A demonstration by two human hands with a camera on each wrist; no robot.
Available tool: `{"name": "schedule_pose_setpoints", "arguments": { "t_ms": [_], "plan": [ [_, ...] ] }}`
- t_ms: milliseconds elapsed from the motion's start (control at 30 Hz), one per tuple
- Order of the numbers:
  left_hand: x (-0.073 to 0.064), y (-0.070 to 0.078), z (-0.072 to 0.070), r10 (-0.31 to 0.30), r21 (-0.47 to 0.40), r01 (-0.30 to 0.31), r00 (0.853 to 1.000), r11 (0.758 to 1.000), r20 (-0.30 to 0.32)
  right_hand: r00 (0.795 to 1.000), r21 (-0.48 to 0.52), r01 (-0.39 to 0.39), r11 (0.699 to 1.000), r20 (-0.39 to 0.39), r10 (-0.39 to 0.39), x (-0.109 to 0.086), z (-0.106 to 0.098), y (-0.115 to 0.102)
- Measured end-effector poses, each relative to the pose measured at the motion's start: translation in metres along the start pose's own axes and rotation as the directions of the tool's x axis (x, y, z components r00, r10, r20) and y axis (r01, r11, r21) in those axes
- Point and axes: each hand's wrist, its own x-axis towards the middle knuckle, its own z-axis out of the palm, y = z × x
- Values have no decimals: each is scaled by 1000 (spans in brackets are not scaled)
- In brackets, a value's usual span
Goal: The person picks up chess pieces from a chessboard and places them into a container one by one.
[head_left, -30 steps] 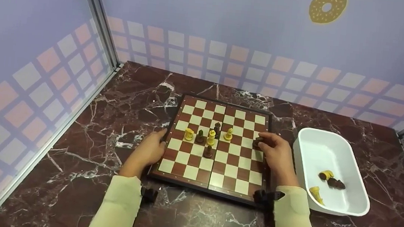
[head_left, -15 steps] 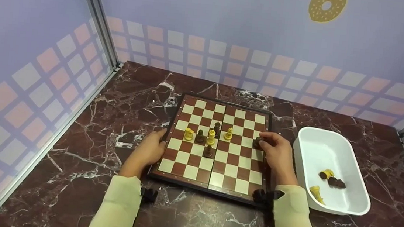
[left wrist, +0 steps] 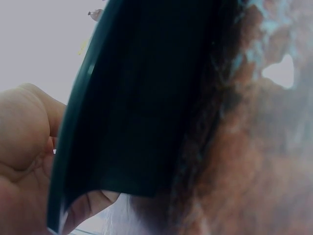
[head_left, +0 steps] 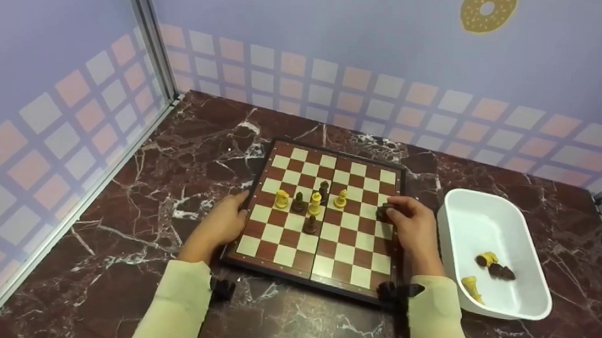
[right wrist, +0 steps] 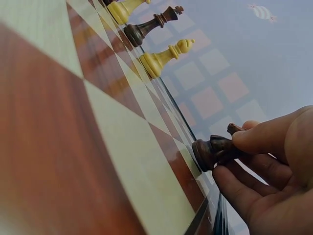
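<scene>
In the head view, a chessboard [head_left: 345, 253] with red-brown and cream squares lies on the table. My left hand [head_left: 221, 222] holds its left edge; in the left wrist view the dark board side [left wrist: 132, 107] hides part of that hand. My right hand [head_left: 416, 227] pinches a dark chess knight [right wrist: 215, 151] between thumb and fingers near the board's right edge, its base at the surface. Around the board's middle stand a yellow knight [head_left: 281, 199], a yellow king [head_left: 314, 204], a yellow bishop [head_left: 341, 199] and several dark pieces, one a dark pawn-like piece [head_left: 310, 225].
Right of the board stands a white plastic tub [head_left: 474, 208]. Inside lie two yellow pieces [head_left: 470, 289] and some dark ones [head_left: 502, 272]. Printed panels [head_left: 321, 16] wall off the back and sides of the dark marbled table [head_left: 123, 240].
</scene>
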Motion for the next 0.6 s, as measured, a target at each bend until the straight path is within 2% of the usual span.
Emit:
{"name": "schedule_pose_setpoints", "arguments": {
  "t_ms": [267, 467, 600],
  "plan": [
    [0, 2, -2, -5, -17, 6, 1000, 1000, 12, 999, 105, 17, 994, -40, -13, 0, -1, -3],
    [0, 2, -1, -17, -20, 17, 1000, 1000, -2, 997, 127, 35, 991, -74, -26, 0, -4, -6],
    [1, 2, -1, -3, -10, 3, 1000, 1000, -13, 995, 131, 54, 990, -86, -43, 0, -6, -7]
  ]
}}
